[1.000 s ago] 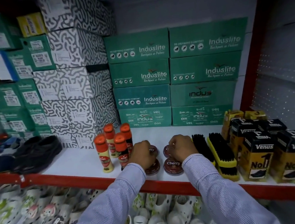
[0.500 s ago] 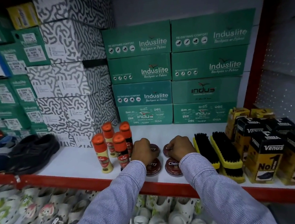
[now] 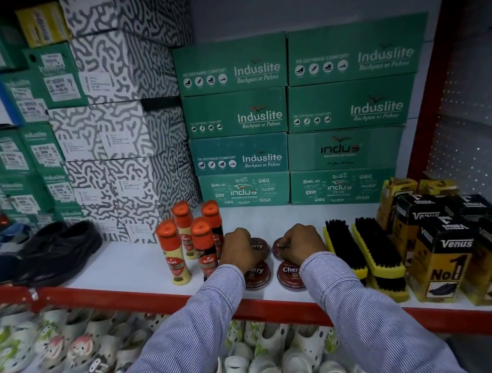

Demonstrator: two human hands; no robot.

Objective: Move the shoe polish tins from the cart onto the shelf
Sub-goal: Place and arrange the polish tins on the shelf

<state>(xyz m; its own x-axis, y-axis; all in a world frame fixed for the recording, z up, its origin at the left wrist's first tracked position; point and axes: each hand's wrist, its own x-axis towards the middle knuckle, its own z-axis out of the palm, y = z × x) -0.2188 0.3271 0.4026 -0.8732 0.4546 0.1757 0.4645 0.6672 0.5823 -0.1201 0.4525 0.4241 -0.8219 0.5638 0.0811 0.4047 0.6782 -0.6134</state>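
Several round dark-red Cherry shoe polish tins lie flat on the white shelf [image 3: 121,265] with its red front edge. My left hand [image 3: 238,251] is curled over the rear left tin [image 3: 259,246], fingers closed on it. The rear right tin [image 3: 277,247] lies under my right hand [image 3: 302,245], which grips it the same way. Two front tins sit closer to the edge: the left one [image 3: 257,276] partly under my left sleeve, the right one [image 3: 289,273] beside my right sleeve. The cart is out of view.
Orange-capped Kiwi polish bottles [image 3: 184,242] stand just left of my left hand. Yellow-backed brushes [image 3: 363,247] and Venus boxes [image 3: 441,255] stand to the right. Green Induslite shoe boxes [image 3: 292,116] line the back wall. Black shoes [image 3: 51,254] rest at the left. Small clogs [image 3: 255,370] fill the lower shelf.
Both hands have stayed on the rear tins with almost no movement. The camera view has shifted slightly.
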